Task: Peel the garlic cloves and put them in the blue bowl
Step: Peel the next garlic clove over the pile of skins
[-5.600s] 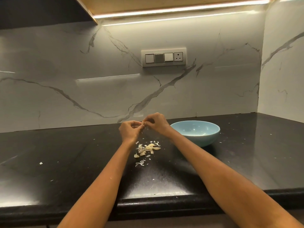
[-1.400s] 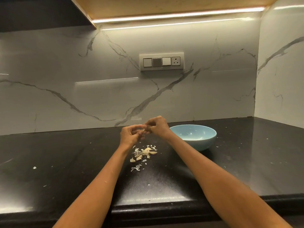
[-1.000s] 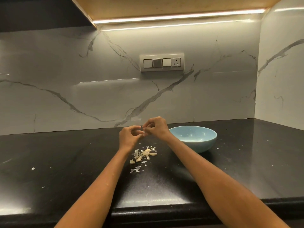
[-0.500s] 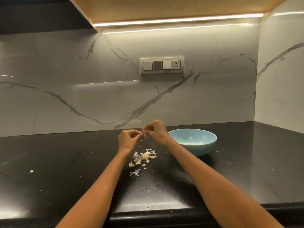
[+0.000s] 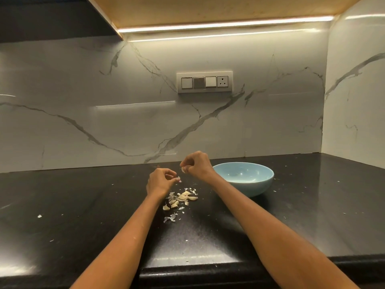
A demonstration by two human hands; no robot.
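A pale clove [image 5: 183,169] is pinched in curled fingers at mid-frame. Below it, a loose pile of cream cloves [image 5: 180,199] and papery skins [image 5: 170,218] lies flat. The light-blue bowl [image 5: 258,185] sits upright, right of centre.

The scene is lit dimly and warmly by an LED strip [image 5: 225,24] under the cabinet, glare is thrown onto the marble backsplash [image 5: 135,104] and the near countertop [image 5: 187,257], and straight lines are bent toward the edges.
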